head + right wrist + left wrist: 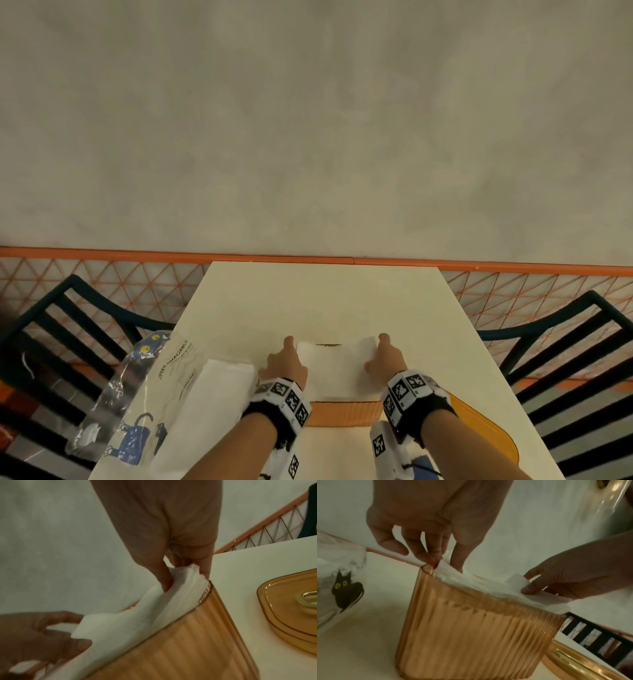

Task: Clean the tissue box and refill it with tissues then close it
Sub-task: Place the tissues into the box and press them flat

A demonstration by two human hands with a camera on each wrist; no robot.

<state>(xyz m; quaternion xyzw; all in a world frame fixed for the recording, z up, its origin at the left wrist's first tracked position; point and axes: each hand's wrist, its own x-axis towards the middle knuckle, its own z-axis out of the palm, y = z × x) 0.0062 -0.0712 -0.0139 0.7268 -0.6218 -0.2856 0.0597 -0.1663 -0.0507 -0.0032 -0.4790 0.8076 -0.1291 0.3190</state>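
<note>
An amber ribbed tissue box [342, 413] [471, 635] [188, 649] stands open on the white table near its front edge. A thick stack of white tissues [334, 370] [479, 585] [137, 615] sits in its mouth and rises above the rim. My left hand [286, 359] [447, 561] pinches the stack's left end at the box corner. My right hand [383, 356] [186, 580] pinches the right end, thumb pressed into the top sheets. The amber lid [486, 431] [291, 608] lies flat on the table to the right of the box.
A clear plastic tissue wrapper with a cat print [144, 394] [342, 588] and another white tissue stack [219, 394] lie at the left. Dark slatted chairs stand at the left [68, 325] and right [575, 342]. The table [325, 301] meets a grey wall at its far edge.
</note>
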